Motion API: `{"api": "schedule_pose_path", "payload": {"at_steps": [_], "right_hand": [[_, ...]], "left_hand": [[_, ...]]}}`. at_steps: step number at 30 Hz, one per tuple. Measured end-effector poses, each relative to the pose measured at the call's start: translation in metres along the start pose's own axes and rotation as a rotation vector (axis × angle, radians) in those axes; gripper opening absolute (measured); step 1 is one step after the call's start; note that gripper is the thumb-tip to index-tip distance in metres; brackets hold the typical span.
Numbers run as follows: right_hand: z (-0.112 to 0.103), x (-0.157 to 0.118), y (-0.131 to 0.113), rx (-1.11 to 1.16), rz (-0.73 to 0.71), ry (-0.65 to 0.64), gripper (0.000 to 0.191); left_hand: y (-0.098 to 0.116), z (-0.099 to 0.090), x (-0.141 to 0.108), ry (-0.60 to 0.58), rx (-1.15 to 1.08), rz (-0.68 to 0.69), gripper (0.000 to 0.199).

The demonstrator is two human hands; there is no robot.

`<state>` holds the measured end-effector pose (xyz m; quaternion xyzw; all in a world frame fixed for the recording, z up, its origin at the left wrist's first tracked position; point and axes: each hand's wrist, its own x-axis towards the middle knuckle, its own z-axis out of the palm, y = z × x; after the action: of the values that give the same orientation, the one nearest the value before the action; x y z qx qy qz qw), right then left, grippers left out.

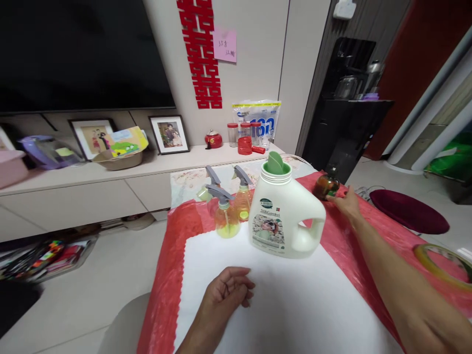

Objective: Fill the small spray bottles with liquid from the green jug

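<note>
Toward the right of the frame, the right hand (pixel 346 205) stretches out to an amber bottle (pixel 326 186), its thumb at the bottle's near lower side; whether the fingers close around it, I cannot tell. The left hand (pixel 228 295), at lower centre, holds nothing; its fingers are loosely curled, with narrow gaps, above a white cloth (pixel 295 300). From the left hand's fingers, the amber bottle lies well apart, toward the upper right, beyond a white jug (pixel 265 211). Counted on the surface, which is covered by a red sheet (pixel 158 305): one amber bottle; one jug, upright, with one green piece (pixel 276 162) in its mouth; three spray bottles (pixel 226 223) with grey heads, grouped just left of the jug; one roll of tape (pixel 424 256) at the right edge.
</note>
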<state>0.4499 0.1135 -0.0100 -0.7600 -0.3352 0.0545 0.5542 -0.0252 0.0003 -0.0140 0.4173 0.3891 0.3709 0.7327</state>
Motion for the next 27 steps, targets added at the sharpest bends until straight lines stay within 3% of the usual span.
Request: {"api": "schedule_pose_path", "payload": {"at_steps": [3,5,10,13,17,21,27], "right_hand": [[-0.018,-0.028,-0.017,0.113,0.161,0.003,0.042],[-0.026,-0.054,-0.035,0.235,0.185,-0.055,0.043],[-0.039,-0.126,-0.082,0.494,0.092,-0.271,0.054],[-0.041,-0.157,-0.096,0.573,0.033,-0.376,0.053],[-0.038,-0.173,-0.097,0.573,-0.042,-0.484,0.054],[-0.032,-0.177,-0.095,0.542,-0.025,-0.597,0.066],[-0.021,-0.178,-0.092,0.572,-0.001,-0.569,0.062]], "left_hand": [[0.000,0.000,0.001,-0.015,-0.024,0.022,0.046],[0.001,0.001,0.001,0.003,-0.053,0.052,0.046],[0.007,0.003,0.000,0.093,-0.146,0.186,0.044],[0.008,0.001,0.000,0.142,-0.194,0.247,0.043],[0.006,0.000,0.002,0.200,-0.201,0.272,0.043],[0.005,0.002,0.001,0.224,-0.133,0.252,0.037],[0.015,0.001,-0.006,0.150,0.073,0.105,0.030]]}}
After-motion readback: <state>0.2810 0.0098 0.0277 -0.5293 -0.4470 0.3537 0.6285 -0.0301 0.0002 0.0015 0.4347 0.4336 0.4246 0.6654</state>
